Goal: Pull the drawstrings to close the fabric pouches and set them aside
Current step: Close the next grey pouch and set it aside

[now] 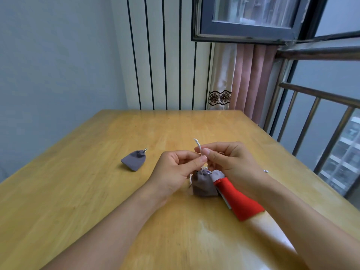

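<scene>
Centrally, the left hand (173, 168) and right hand (228, 162) both pinch the drawstring (200, 151) in curled fingers above the grey pouch (203, 184), likely cinching it, while a closed pouch (134, 159) lies left on the bench (97, 191).

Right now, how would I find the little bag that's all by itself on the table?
Start at the big wooden table. Look to the left of the two hands, the left hand and the right hand, which pinch a white string over another grey bag. The lone bag is grey, lies apart with nothing touching it, and its top is already gathered shut.
</scene>
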`<state>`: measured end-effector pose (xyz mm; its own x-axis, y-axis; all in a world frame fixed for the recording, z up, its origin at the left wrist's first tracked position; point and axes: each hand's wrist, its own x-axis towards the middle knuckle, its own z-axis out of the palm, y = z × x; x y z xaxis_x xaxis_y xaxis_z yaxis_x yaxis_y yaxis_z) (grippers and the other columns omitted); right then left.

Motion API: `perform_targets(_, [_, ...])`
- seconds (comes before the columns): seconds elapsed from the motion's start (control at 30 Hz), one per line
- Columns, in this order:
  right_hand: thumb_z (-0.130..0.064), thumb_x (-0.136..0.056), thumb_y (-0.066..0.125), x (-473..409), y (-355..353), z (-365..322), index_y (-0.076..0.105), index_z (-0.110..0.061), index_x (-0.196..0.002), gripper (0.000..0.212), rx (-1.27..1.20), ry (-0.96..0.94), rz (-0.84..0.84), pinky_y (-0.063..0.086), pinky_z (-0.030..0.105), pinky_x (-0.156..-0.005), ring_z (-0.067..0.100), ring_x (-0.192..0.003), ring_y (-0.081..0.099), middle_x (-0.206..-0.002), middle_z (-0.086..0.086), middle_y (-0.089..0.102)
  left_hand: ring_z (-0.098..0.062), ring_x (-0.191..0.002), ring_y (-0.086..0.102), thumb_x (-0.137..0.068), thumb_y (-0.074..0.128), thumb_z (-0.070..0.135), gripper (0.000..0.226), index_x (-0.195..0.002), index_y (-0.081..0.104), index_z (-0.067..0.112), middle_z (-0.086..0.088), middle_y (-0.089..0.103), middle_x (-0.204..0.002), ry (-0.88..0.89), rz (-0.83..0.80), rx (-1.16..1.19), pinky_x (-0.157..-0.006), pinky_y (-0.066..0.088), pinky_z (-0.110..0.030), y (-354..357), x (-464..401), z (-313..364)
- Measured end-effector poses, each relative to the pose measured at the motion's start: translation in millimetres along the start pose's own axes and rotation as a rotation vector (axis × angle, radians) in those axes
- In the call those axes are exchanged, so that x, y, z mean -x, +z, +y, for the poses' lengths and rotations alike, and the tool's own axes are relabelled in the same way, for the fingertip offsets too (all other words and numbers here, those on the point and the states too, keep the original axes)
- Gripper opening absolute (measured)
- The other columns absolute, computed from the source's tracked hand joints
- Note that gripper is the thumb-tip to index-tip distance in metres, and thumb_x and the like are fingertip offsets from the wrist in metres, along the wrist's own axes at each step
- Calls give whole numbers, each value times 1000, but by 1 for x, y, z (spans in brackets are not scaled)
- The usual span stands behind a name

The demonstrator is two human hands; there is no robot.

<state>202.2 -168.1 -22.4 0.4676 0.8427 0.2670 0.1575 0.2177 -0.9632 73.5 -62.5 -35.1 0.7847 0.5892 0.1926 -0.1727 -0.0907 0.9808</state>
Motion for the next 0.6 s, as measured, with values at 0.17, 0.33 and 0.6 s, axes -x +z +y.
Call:
perform_targets(0.17, [-1,-90,66,-2,-5,-1,73,-4,-106,18,27,-24,98,53,22,-64,12,-68,64,-77,7,74,-8,-66,52,-89,68,22,15,-78,74,15,4,66,-72,-73,102,9,-64,45,-22,-3,-5,-3])
perform_targets(0.33, [-7,-71,81,3,3,-3,71,1,-93,25,-94,48,138,58,24,-65,21,-67,68,-78,20,75,-11,-81,62,-88,68,26,20,-94,76,9,1,70,-83,-119,131,143,-80,49,-26,-7,-7,-5])
perform_targets(0.6, [-14,-70,84,6,4,-3,74,-5,-94,27,62,101,47,47,21,-52,10,-51,56,-64,4,64,-20,-94,71,-80,72,24,29,-97,74,0,-15,75,-98,-17,-11,139,-84,54,-26,-8,-4,-1])
